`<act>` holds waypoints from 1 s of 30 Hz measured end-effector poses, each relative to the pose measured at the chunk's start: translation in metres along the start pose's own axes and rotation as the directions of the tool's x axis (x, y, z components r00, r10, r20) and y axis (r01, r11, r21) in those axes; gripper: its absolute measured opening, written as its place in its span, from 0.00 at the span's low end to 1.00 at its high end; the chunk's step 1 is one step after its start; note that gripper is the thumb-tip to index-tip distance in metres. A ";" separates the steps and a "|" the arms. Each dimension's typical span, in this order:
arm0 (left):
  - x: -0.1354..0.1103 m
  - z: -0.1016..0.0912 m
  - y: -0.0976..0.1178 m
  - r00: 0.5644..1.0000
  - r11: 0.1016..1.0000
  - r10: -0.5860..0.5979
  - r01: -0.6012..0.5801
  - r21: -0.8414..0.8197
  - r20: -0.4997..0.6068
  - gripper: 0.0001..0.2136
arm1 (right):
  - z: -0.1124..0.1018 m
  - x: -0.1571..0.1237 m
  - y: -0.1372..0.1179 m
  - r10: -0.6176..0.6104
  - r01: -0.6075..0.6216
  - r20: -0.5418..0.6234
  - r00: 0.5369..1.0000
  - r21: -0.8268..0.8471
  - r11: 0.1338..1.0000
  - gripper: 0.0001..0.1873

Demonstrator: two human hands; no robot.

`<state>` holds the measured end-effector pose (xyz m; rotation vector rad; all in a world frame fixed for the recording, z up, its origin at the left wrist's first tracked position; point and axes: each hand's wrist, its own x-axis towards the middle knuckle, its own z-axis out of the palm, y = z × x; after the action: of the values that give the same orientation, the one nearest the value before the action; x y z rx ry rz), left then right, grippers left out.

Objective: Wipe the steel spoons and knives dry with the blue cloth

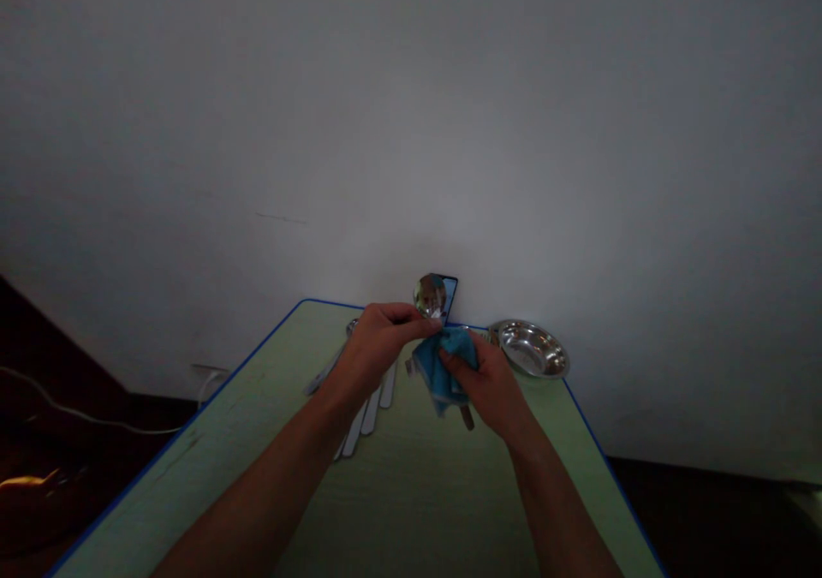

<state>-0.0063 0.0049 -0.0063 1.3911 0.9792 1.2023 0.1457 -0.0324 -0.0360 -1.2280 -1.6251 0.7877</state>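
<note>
left hand: the left hand (376, 351) is raised above the tabletop, its grip clamped, fingers curled around the stem of a steel spoon, which is hidden inside the fist.

right hand: the right hand (491, 385) has its grip pressed together on a blue cloth (444, 364), pinching it against the spoon just below the left fingers.

spoon: the steel spoon (429, 295) is held up in the air between both hands, its shiny bowl uppermost and reflecting the room. a short dark stub (467, 418) hangs below the cloth; i cannot tell what it is.

in the way: the hands and cloth hide the spoon's stem, and the left hand and forearm cover part of the utensils below.

nearby: a row of white-handled utensils (369, 415) lies on the tabletop (411, 509) under the left wrist, with a longer utensil (325, 372) beside them. a round steel dish (532, 348) sits at the far edge, to the right of the hands. a dark-framed blue object (451, 294) stands behind the spoon bowl at that edge, too hidden to name.

surroundings: a pale wall (411, 133) rises behind the tabletop, and a white cable (83, 417) runs along its foot on the left.
</note>
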 end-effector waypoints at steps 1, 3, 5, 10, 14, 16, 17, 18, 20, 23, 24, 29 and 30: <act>0.000 0.000 0.000 1.000 1.000 -0.003 0.003 -0.001 -0.004 0.11 | 0.000 0.000 0.000 -0.003 0.003 0.002 1.000 -0.003 1.000 0.11; 0.001 -0.001 -0.001 1.000 1.000 -0.007 0.007 0.001 -0.011 0.10 | -0.001 0.000 0.000 -0.005 0.005 0.008 1.000 0.000 1.000 0.11; 0.001 -0.002 -0.001 1.000 1.000 -0.004 0.004 0.007 -0.020 0.10 | -0.001 0.000 -0.001 -0.010 0.009 0.018 1.000 0.009 1.000 0.11; 0.001 -0.004 0.002 0.999 1.000 0.002 -0.002 -0.011 -0.047 0.11 | -0.001 -0.001 -0.002 -0.013 0.012 0.049 0.999 0.026 1.000 0.10; 0.002 -0.006 0.002 0.998 0.999 -0.009 0.007 -0.040 -0.061 0.11 | -0.001 -0.001 -0.003 -0.020 0.019 0.068 0.997 0.017 1.000 0.09; 0.003 -0.008 0.001 0.998 0.999 -0.010 0.007 -0.048 -0.070 0.11 | -0.001 -0.001 -0.002 -0.027 0.026 0.077 0.997 0.017 1.000 0.08; 0.003 -0.008 0.001 0.997 0.999 -0.009 0.006 -0.050 -0.072 0.11 | -0.001 -0.001 -0.002 -0.030 0.029 0.079 0.996 0.014 0.999 0.08; 0.004 -0.009 0.000 0.997 0.999 -0.010 0.006 -0.051 -0.074 0.11 | -0.001 -0.001 -0.002 -0.032 0.032 0.078 0.996 0.008 0.999 0.07; 0.004 -0.011 0.000 0.997 0.999 -0.012 0.009 -0.047 -0.078 0.11 | -0.001 -0.001 -0.001 -0.034 0.035 0.077 0.996 -0.006 0.999 0.07; 0.005 -0.013 -0.001 0.995 0.999 -0.011 0.007 -0.045 -0.098 0.11 | -0.001 -0.001 -0.001 -0.045 0.047 0.086 0.995 -0.014 0.999 0.07; 0.006 -0.013 -0.001 0.994 0.999 -0.008 0.003 -0.050 -0.106 0.11 | -0.001 -0.001 -0.001 -0.052 0.053 0.089 0.995 -0.016 0.998 0.07; 0.007 -0.016 -0.003 0.992 0.997 0.008 -0.017 -0.076 -0.127 0.10 | -0.001 -0.002 -0.002 -0.045 0.049 0.096 0.994 -0.040 0.998 0.06; 0.007 -0.016 -0.003 0.991 0.997 0.010 -0.020 -0.075 -0.133 0.09 | -0.001 -0.002 -0.002 -0.042 0.046 0.094 0.995 -0.045 0.998 0.06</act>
<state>-0.0206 0.0149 -0.0079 1.2741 1.0050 1.3433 0.1460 -0.0349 -0.0347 -1.1997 -1.7497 0.7934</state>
